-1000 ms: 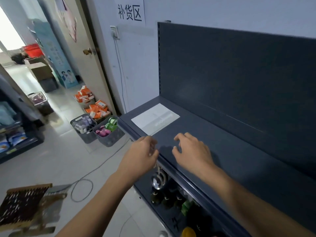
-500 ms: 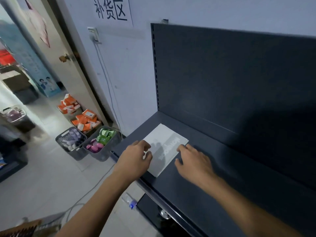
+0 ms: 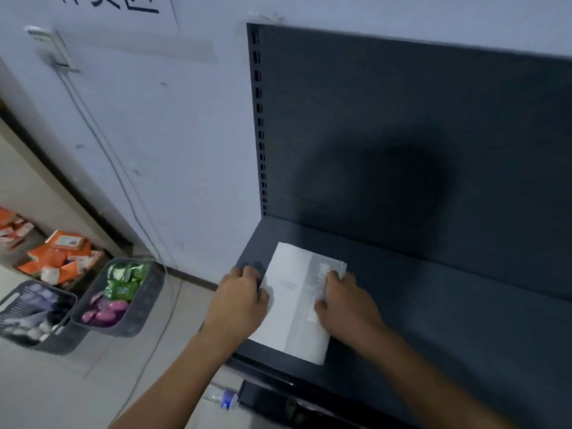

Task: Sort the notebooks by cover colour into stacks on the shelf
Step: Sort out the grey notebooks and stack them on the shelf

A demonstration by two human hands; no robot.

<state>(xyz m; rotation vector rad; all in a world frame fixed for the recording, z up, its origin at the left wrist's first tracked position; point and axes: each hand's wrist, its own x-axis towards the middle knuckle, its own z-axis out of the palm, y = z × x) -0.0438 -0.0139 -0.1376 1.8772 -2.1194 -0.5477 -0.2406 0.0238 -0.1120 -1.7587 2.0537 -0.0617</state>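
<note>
A white notebook (image 3: 291, 305) with grey lettering lies flat near the left end of the dark grey shelf (image 3: 433, 320). My left hand (image 3: 238, 301) rests at the notebook's left edge, fingers curled against it. My right hand (image 3: 346, 308) lies on the notebook's right side, fingers pressed down on the cover. Both hands touch the notebook; it stays on the shelf surface. No other notebooks are visible.
The shelf's dark back panel (image 3: 402, 134) rises behind. A white wall (image 3: 173, 150) with a cable is to the left. On the floor stand grey baskets (image 3: 123, 292) of green and purple packs, orange boxes (image 3: 58, 255) and a bottle (image 3: 223, 397).
My view and both hands have shifted left along the shelf. The hands went from the bare shelf front onto the white notebook, one at each side.
</note>
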